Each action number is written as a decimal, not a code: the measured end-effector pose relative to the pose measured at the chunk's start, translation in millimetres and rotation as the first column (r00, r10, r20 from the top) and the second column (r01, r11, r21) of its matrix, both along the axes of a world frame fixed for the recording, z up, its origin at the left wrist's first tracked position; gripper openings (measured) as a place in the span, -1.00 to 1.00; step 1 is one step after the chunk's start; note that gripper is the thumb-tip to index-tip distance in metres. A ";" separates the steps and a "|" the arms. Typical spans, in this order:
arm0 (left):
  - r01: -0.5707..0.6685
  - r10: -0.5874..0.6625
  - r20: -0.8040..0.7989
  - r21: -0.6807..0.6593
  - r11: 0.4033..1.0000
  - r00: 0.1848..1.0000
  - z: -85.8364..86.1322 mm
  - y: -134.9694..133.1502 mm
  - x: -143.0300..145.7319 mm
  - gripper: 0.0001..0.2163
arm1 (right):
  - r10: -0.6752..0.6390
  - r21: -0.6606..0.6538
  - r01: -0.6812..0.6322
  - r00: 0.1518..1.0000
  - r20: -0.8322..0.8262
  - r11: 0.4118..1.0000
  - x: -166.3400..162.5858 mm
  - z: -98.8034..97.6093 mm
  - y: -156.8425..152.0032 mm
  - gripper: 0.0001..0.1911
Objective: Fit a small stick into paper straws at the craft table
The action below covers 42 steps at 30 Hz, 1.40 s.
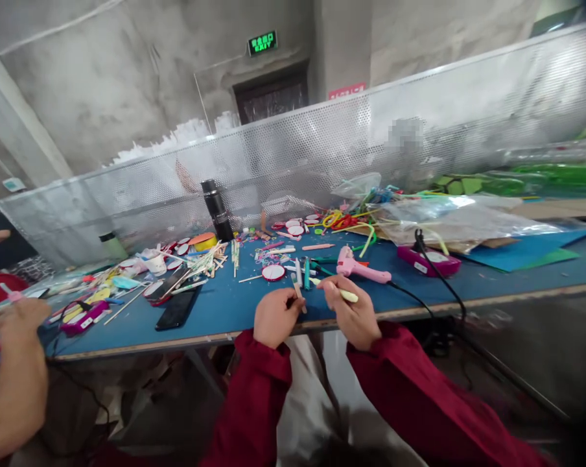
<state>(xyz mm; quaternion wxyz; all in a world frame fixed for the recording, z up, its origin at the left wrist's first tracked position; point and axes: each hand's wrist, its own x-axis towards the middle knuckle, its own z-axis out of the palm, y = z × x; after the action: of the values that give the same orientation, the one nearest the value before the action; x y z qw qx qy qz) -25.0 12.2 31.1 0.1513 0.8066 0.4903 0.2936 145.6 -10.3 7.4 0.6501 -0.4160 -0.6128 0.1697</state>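
Observation:
Near the table's front edge, my left hand (277, 318) pinches a small flat wooden stick (297, 288) that stands tilted upward. My right hand (355, 316) is closed around a pale yellow marker-like pen (349, 296), its tip pointing left toward the stick. A small gap separates the two hands. Just beyond them lie a teal pen (307, 275) and a round white disc with a red rim (273, 272), which has a thin stick beside it. A pink glue gun (362, 268) rests behind my right hand, its black cord running off to the right.
A purple box (428, 261) with a black cable sits at right, near plastic bags (448, 217) and coloured sheets (511, 250). At left are a black phone (177, 310), a black thermos (218, 213), wooden sticks (215, 264) and a co-worker's arm (21, 363). A mesh panel (283, 162) backs the table.

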 end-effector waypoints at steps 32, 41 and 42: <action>0.035 -0.032 -0.028 0.100 0.994 0.999 -6.5 2.8 -0.1 -0.76 | -0.278 0.265 0.272 0.960 -0.016 0.925 -6.8 -14.9 12.9 -0.97; 0.040 -0.039 -0.015 0.120 0.992 0.999 -7.5 2.7 0.3 -0.77 | -0.230 0.306 0.199 0.971 0.069 0.931 -9.7 -16.1 11.9 -0.92; 0.045 -0.045 -0.009 0.123 0.991 0.999 -7.7 2.5 0.3 -0.77 | -0.226 0.317 0.191 0.971 0.077 0.929 -10.2 -16.4 11.8 -0.92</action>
<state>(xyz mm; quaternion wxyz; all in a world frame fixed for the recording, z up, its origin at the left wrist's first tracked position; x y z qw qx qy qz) -24.7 14.7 23.3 0.1063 0.8262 0.4534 0.3171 135.5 1.5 -9.0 0.6857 -0.3816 -0.6194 -0.0215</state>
